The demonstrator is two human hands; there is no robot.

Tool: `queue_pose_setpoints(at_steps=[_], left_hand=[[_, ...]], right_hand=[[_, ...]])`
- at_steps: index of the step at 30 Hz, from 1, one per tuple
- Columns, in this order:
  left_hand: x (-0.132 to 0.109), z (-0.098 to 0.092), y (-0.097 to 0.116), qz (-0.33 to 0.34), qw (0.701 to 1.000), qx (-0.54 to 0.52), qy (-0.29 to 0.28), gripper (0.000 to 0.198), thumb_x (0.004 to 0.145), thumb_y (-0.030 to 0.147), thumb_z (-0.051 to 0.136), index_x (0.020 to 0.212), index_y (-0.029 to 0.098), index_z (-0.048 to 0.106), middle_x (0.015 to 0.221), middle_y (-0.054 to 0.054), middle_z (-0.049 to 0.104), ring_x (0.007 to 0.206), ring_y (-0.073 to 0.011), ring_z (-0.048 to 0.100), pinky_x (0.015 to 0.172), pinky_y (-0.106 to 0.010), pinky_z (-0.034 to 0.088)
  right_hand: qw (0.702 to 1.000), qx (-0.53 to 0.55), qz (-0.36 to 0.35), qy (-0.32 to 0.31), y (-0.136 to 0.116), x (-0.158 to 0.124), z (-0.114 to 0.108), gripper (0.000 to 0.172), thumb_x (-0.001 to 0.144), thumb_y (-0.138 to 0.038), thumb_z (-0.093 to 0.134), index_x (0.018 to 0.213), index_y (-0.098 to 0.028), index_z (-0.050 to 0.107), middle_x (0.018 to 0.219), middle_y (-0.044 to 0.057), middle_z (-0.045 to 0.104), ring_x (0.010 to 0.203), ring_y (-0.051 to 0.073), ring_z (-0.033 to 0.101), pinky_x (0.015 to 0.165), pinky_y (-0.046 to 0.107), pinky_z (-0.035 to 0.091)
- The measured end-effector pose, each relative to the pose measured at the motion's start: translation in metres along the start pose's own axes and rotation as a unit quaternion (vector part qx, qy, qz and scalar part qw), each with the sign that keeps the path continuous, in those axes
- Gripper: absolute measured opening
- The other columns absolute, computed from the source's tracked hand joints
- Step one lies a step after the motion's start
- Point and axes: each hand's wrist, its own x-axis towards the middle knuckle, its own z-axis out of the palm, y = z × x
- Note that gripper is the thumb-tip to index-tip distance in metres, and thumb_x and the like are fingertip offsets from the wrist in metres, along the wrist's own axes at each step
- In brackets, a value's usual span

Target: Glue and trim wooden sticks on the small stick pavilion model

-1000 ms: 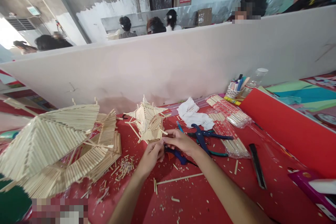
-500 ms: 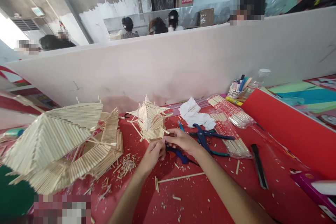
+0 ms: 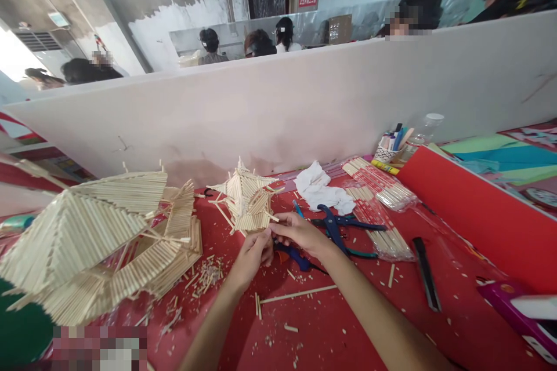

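My left hand (image 3: 250, 258) and my right hand (image 3: 300, 233) meet just below a small star-shaped model of wooden sticks (image 3: 246, 197) that stands on the red table (image 3: 339, 324). Both hands are closed, with their fingertips pinched together at the model's near edge. What they pinch is too small to make out. A blue glue gun (image 3: 295, 256) lies on the table under my right hand.
A large stick-built roof model (image 3: 96, 237) fills the left side. Blue pliers (image 3: 337, 227), a white cloth (image 3: 322, 188), packs of sticks (image 3: 378, 208), a black knife (image 3: 424, 272) and a pen cup (image 3: 389, 148) lie to the right. A white partition (image 3: 278, 110) stands behind, with other people beyond it.
My hands have stayed together at the small model's near edge, with only slight finger movement. The view has shifted a little.
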Motion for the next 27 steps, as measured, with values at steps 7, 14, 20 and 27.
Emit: queue_pose_setpoints(at_steps=[7,14,20,27], left_hand=[[-0.0009,-0.0003,0.0034,-0.009,1.0,-0.001,-0.01,0.06,0.08,0.072,0.061,0.058,0.022,0.036,0.048,0.009,0.03,0.043,-0.0068,0.03,0.044,-0.023,0.031],[-0.0028,-0.0014,0.0037,-0.014,0.999,-0.034,-0.019,0.051,0.081,0.06,0.064,0.061,0.021,0.039,0.053,0.007,0.034,0.046,-0.0074,0.032,0.046,-0.023,0.031],[-0.0016,-0.0018,0.0021,-0.017,0.999,-0.03,-0.016,0.049,0.082,0.058,0.062,0.06,0.021,0.038,0.053,0.008,0.032,0.045,-0.0074,0.032,0.046,-0.023,0.031],[-0.0009,0.0001,0.0021,-0.021,1.0,-0.019,-0.008,0.051,0.08,0.061,0.062,0.058,0.022,0.037,0.052,0.008,0.032,0.044,-0.0074,0.032,0.046,-0.024,0.032]], right_hand=[[1.0,0.013,0.014,0.01,0.0054,0.0017,-0.0007,0.041,0.071,-0.055,0.079,0.08,-0.016,0.068,0.062,-0.004,0.055,0.054,0.009,0.045,0.052,0.023,0.033],[1.0,0.02,0.014,0.017,0.0071,0.0022,-0.0019,0.04,0.072,-0.053,0.08,0.082,-0.016,0.069,0.063,-0.004,0.056,0.056,0.009,0.046,0.053,0.023,0.032],[1.0,0.016,0.016,0.009,0.004,0.0012,-0.0013,0.042,0.071,-0.055,0.079,0.079,-0.016,0.068,0.062,-0.004,0.055,0.055,0.009,0.044,0.052,0.024,0.031],[1.0,0.008,0.014,0.011,0.0013,0.0008,0.0001,0.04,0.07,-0.054,0.079,0.079,-0.017,0.067,0.062,-0.004,0.054,0.056,0.01,0.045,0.052,0.023,0.031]])
